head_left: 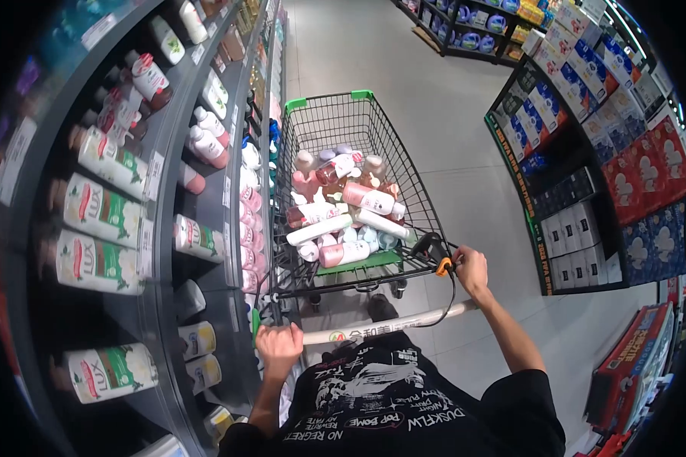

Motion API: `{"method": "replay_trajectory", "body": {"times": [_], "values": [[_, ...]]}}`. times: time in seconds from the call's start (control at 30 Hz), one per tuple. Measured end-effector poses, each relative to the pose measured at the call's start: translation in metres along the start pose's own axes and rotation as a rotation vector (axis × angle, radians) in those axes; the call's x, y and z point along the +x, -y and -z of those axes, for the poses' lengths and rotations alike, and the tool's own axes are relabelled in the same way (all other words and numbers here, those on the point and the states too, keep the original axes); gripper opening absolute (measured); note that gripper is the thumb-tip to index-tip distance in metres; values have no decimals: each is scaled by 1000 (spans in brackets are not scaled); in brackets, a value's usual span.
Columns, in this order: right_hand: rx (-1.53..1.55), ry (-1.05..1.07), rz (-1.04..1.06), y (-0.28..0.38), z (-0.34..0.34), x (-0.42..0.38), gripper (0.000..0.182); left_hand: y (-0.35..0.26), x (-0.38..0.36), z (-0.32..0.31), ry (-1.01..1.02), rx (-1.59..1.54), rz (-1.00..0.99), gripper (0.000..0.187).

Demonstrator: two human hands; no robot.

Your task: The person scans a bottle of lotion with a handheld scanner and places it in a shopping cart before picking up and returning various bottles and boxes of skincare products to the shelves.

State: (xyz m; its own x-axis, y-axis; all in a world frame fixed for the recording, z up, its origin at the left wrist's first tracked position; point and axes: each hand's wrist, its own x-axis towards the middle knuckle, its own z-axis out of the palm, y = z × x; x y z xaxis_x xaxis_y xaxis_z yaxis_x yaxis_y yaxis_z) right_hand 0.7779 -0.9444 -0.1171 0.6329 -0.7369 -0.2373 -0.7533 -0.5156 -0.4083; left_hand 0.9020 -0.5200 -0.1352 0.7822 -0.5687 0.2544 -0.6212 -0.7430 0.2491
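Gripping the white cart handle (392, 324), left hand (279, 344) closed; right hand (471, 268) clutching a black-and-orange scanner (433, 250).

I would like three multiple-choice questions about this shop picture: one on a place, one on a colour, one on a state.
1. Where do the bottles lie?
A. in the shopping cart
B. on the floor
C. on the cart handle

2. What colour are the cart's front corners?
A. red
B. green
C. blue

3. What is the left hand doing?
A. hanging free
B. lifting a bottle
C. gripping the handle bar

Answers:
1 A, the bottles are piled inside the wire basket.
2 B, both top front corners show green caps.
3 C, its fingers wrap the bar's left end, while the right hand holds a black and orange scanner.
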Motion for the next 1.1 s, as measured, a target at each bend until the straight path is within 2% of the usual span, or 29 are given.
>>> {"method": "replay_trajectory", "body": {"times": [0.07,0.13,0.2,0.27,0.53,0.57,0.6,0.67,0.7,0.73,0.8,0.83,0.87,0.93,1.0,1.03,1.1], "values": [[38,-24,14,-6,-7,13,19,0,9,-5,55,-93,37,33],[-11,-42,20,5,-4,22,17,7,21,-4,230,-31,45,33],[4,-31,-10,9,-10,36,15,14,32,-12,248,35,39,34],[25,-30,61,11,-9,47,14,19,40,-17,267,30,45,34],[65,-15,102,26,-8,97,13,21,89,-27,325,57,103,36],[65,-13,105,27,-8,101,13,25,94,-29,411,29,172,38],[58,-22,111,29,-7,108,13,21,106,-26,405,25,175,38],[47,-40,127,32,-4,123,14,12,137,-16,655,-5,274,37],[31,-28,122,39,-5,128,14,28,147,-24,785,-6,290,28],[27,-26,124,38,-6,134,15,36,155,-29,780,-11,293,28],[29,-38,163,39,-11,144,14,44,180,-40,989,-62,255,27],[34,-46,156,42,-9,150,15,29,210,-25,1126,-148,250,32],[41,-54,153,47,-8,156,17,25,232,-28,1109,-162,266,32],[12,-53,195,51,-4,167,14,23,270,-37,1198,-336,233,32],[-17,-42,176,57,-4,177,12,12,308,-60,893,-491,167,32],[-13,-51,200,58,-6,181,10,-1,333,-65,810,-529,203,27],[-16,-45,221,56,-10,193,9,-8,368,-106,682,-551,135,30]]}}
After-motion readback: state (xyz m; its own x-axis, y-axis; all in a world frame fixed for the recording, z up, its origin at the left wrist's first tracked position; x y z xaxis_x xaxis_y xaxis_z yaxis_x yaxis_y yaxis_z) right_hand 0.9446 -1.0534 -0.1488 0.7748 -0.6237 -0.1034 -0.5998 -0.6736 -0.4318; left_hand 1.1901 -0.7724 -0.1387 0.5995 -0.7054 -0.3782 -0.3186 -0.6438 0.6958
